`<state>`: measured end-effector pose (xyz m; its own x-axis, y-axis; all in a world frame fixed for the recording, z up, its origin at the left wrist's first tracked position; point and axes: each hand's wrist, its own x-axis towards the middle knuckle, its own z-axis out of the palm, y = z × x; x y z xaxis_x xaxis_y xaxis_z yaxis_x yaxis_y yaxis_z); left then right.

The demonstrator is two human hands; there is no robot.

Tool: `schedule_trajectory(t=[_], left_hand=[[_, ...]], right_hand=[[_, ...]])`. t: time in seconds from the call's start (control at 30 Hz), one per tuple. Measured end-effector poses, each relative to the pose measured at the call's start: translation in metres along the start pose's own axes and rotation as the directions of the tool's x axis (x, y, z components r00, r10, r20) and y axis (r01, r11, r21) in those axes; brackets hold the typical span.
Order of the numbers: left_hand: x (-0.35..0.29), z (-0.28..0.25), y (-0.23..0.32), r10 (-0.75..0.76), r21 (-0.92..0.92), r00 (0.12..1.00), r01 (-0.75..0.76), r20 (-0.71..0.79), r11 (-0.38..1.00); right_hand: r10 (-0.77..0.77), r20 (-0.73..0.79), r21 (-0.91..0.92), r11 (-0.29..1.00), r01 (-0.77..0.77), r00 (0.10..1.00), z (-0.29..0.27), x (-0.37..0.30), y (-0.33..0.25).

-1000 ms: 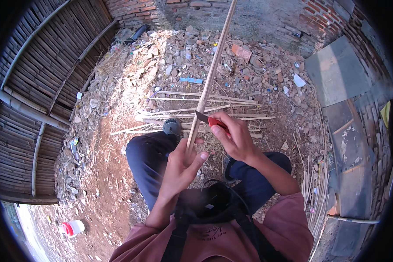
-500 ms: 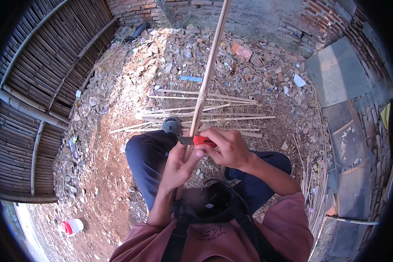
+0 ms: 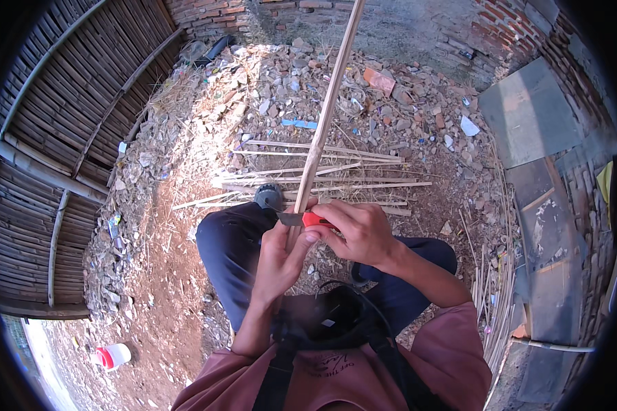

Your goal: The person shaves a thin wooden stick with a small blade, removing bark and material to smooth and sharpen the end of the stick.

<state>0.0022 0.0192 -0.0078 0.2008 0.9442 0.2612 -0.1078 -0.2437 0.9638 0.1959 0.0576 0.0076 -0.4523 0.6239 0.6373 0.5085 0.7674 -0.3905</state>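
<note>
A long bamboo strip [image 3: 325, 113] slants from between my knees up to the far wall. My left hand [image 3: 279, 259] is closed round its lower part, thumb along the near face. In my right hand [image 3: 360, 233] I grip a red-handled utility knife [image 3: 315, 220]. Its dark blade [image 3: 291, 219] lies across the strip just above my left fingers, pointing left. My left thumb is close to the knife handle and right fingers. The strip's lower end passes behind my left wrist and is partly hidden.
Several split bamboo strips [image 3: 370, 185] lie crosswise on the ground beyond my knees. Rubble [image 3: 295, 82] spreads up to the brick wall [image 3: 404, 34]. A bamboo screen [image 3: 55, 137] stands at left, boards [image 3: 535, 113] lean at right. A white and red container [image 3: 113, 356] sits at lower left.
The far part of the bamboo strip has swung slightly to the right. Both hands and the knife stay almost in place, still on the strip.
</note>
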Motion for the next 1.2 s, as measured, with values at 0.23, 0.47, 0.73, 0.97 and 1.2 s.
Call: schedule_trajectory(t=[0.23, 0.47, 0.73, 0.97, 1.2], left_hand=[[-0.002, 0.005, -0.001, -0.118, 0.035, 0.989, 0.121, -0.095, 0.992], [0.0, 0.007, 0.002, -0.138, 0.083, 0.979, 0.151, -0.149, 0.985], [0.002, 0.009, 0.005, -0.18, 0.11, 0.962, 0.206, -0.206, 0.972], [0.002, 0.013, -0.005, -0.145, 0.029, 0.95, 0.159, -0.275, 0.987], [0.003, 0.015, 0.007, -0.142, 0.095, 0.949, 0.174, -0.28, 0.98]], right_hand=[[0.031, -0.006, -0.057, 0.998, -0.031, 0.999, 0.0, 0.0, -0.002], [0.024, -0.012, -0.113, 0.993, -0.025, 1.0, 0.001, -0.003, -0.001], [0.048, -0.019, -0.177, 0.983, -0.051, 0.999, 0.0, -0.003, -0.005], [0.06, -0.043, -0.211, 0.975, -0.067, 0.997, 0.0, -0.001, -0.007], [0.086, -0.07, -0.265, 0.959, -0.102, 0.994, -0.008, 0.004, -0.006]])
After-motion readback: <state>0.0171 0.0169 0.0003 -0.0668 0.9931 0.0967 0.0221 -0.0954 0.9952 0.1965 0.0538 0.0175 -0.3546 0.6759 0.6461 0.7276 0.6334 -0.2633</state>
